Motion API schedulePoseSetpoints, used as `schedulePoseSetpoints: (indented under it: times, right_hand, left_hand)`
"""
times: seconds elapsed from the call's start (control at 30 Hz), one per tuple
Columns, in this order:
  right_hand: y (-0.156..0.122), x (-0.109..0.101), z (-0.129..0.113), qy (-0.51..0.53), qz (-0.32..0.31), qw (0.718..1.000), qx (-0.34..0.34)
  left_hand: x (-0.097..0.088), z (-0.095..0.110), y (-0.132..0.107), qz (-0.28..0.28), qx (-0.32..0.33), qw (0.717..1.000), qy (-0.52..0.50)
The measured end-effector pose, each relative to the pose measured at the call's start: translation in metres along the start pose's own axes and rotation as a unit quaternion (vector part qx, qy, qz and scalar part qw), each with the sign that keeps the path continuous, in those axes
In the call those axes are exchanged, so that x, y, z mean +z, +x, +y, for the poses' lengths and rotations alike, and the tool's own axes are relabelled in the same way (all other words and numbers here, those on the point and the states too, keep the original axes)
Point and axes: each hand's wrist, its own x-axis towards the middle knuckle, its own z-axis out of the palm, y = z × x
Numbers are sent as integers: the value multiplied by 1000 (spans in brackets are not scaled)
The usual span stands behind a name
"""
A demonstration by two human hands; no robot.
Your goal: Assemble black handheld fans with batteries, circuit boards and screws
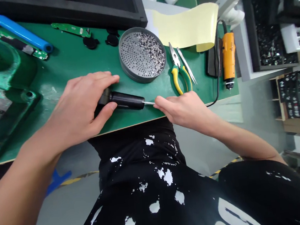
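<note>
My left hand (85, 106) is wrapped over a black device with a tapered handle (127, 100), lying close to the table's front edge. Its other end is hidden under my palm. From the handle's narrow end runs a thin silvery rod (149, 103), pinched in the fingertips of my right hand (180, 110). Whether the rod goes inside the handle or only touches its end, I cannot tell. Just beyond the handle stands a round grey dish (131, 59) of small metal screws. Pliers with yellow-green grips (179, 71) and metal tweezers (187, 66) lie past my right hand.
An orange electric screwdriver (229, 57) with a black cord lies at the right. A green cast fixture (6, 70) occupies the left, beside a blue tube (25, 34) and green circuit boards (70, 29). A black tray (101, 10) and yellow sheet (184, 26) sit at the back.
</note>
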Motion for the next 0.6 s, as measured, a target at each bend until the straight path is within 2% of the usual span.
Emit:
schedulePoseSetpoints:
  times: [0.2,0.33,0.5,0.6]
  right_hand:
    - [6,-15,-4,-12,-71,997,6]
    - [7,-26,-6,-29,-94,995,15]
    - [22,-36,-17,-22,-59,998,3]
    - [34,-43,-19,1,-31,999,-9]
  left_hand:
    - [2,-3,0,3,30,999,15]
    - [2,-2,-2,3,11,1000,6]
    - [3,2,-4,10,-7,1000,-20]
    - [4,3,-4,16,-3,1000,24]
